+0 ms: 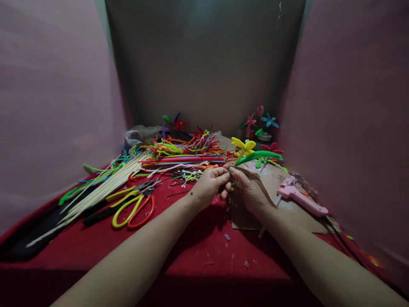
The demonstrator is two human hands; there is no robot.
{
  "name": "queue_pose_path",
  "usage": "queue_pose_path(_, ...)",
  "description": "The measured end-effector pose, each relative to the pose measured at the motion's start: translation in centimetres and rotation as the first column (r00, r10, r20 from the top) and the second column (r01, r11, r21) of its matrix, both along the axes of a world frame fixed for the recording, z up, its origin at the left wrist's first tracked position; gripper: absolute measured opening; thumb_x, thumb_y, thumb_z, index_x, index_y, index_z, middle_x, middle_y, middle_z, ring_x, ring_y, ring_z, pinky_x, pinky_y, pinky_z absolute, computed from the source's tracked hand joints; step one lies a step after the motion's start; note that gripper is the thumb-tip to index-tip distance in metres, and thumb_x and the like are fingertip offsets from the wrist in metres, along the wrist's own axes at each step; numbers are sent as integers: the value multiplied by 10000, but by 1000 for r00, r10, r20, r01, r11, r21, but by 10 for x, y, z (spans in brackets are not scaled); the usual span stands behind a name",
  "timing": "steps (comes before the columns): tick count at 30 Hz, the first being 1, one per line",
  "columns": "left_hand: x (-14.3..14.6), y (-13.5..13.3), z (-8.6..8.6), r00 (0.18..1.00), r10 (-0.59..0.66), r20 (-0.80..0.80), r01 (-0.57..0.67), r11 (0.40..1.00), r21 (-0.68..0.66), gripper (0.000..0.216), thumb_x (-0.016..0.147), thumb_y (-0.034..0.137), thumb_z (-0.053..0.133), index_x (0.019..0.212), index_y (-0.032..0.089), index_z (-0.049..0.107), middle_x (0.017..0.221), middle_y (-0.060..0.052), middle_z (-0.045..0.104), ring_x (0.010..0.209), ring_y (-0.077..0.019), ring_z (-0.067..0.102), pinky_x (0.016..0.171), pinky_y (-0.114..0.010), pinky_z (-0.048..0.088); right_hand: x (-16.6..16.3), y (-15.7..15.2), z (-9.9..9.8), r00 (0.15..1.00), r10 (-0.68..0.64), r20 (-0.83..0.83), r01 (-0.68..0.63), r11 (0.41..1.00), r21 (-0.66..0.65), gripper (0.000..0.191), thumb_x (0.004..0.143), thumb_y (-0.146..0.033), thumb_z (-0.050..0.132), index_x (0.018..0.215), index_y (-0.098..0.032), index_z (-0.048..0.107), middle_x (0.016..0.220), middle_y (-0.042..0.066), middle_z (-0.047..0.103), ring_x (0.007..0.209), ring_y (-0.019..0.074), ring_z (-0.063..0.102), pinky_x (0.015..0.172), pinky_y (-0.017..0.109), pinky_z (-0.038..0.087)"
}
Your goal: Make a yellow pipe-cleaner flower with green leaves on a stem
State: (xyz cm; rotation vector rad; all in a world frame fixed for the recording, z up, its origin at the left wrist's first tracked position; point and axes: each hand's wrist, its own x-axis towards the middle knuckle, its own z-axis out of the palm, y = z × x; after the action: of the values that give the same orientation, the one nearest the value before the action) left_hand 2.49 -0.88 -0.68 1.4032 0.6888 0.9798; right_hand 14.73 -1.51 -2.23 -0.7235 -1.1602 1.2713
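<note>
A yellow pipe-cleaner flower point(243, 146) with a long green leaf point(260, 156) rises above my two hands. My left hand point(212, 183) is closed, its thumb and fingers pinching low on the flower's stem. Right beside it, my right hand point(251, 189) is closed on the same stem, thumb on top. The fingertips of both hands nearly meet, and the lower end of the stem is mostly hidden by them. Beneath my right hand lies a brown cardboard sheet point(239, 217).
A pink glue gun point(302, 196) rests on the cardboard at right. Scissors point(132, 211), yellow-handled pliers point(124, 198) and wooden sticks point(105, 185) lie left on the red cloth point(191, 260). Colourful pipe cleaners point(188, 147) are heaped behind. Finished flowers point(270, 120) stand at the back.
</note>
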Motion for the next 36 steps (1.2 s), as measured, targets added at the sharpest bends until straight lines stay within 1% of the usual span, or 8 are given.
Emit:
queue_pose_path(2, 3, -3, -2, 974, 166, -156, -132, 970, 206, 111, 786, 272, 530, 752, 166, 543, 569, 28, 529, 420, -83, 474, 443, -193, 350, 1, -2, 3, 998, -45, 45, 44, 998, 35, 279, 763, -385, 583, 929, -189, 693, 560, -22, 597, 473, 125, 535, 473, 248, 418)
queue_pose_path(5, 4, -7, -6, 835, 481, -266, -280, 789, 547, 49, 744, 197, 569, 789, 204, 587, 613, 14, 542, 544, -127, 503, 566, -222, 368, 3, -3, 5, 979, -154, 131, 141, 985, 100, 186, 754, -338, 595, 797, -189, 697, 653, -18, 626, 597, 135, 548, 576, 251, 426)
queue_pose_path(8, 3, -6, -9, 748, 594, -297, -297, 699, 650, 59, 764, 187, 550, 743, 221, 594, 561, 14, 513, 524, -134, 482, 572, -227, 346, 3, -2, 4, 959, -200, 201, 168, 971, 168, 188, 762, -347, 586, 726, -189, 682, 671, -19, 626, 666, 151, 536, 645, 261, 413)
queue_pose_path(14, 2, -5, 2, 912, 327, -248, -247, 920, 304, 195, 826, 215, 450, 647, 193, 522, 456, 48, 467, 336, -87, 426, 381, -195, 327, 5, -6, 7, 951, -86, 296, 24, 978, 206, 277, 836, -418, 481, 890, -232, 680, 710, 1, 628, 660, 164, 531, 629, 283, 421)
queue_pose_path(17, 1, -6, 10, 964, 213, -162, -195, 974, 118, 171, 818, 205, 460, 664, 166, 521, 437, 56, 480, 281, -70, 412, 318, -179, 308, 10, -8, 14, 925, -132, 358, 13, 949, 316, 240, 807, -416, 512, 842, -252, 682, 706, 27, 624, 686, 191, 537, 634, 314, 432)
queue_pose_path(22, -1, -3, 9, 993, 117, -6, -117, 993, 19, 164, 785, 283, 559, 746, 125, 574, 438, 51, 511, 271, -54, 423, 300, -154, 289, 10, -9, 21, 943, -71, 324, -25, 958, 284, 204, 785, -367, 543, 644, -260, 643, 617, 26, 576, 642, 186, 521, 599, 316, 416)
queue_pose_path(30, -4, -3, 8, 957, -66, 281, 115, 981, -159, 196, 770, 291, 609, 704, 136, 508, 436, 90, 426, 251, -7, 258, 307, -159, 334, 8, 7, 4, 984, 151, -96, -155, 987, -34, 167, 678, -340, 705, 781, -222, 646, 646, -29, 573, 534, 93, 484, 479, 220, 361)
queue_pose_path(36, -10, -2, 11, 925, -229, 303, 292, 939, -181, 161, 802, 265, 567, 736, 122, 533, 441, 90, 404, 254, -2, 209, 283, -147, 281, 9, 6, 10, 971, 191, -143, -204, 975, -84, 249, 612, -328, 759, 831, -225, 701, 616, -15, 628, 522, 93, 504, 459, 205, 362)
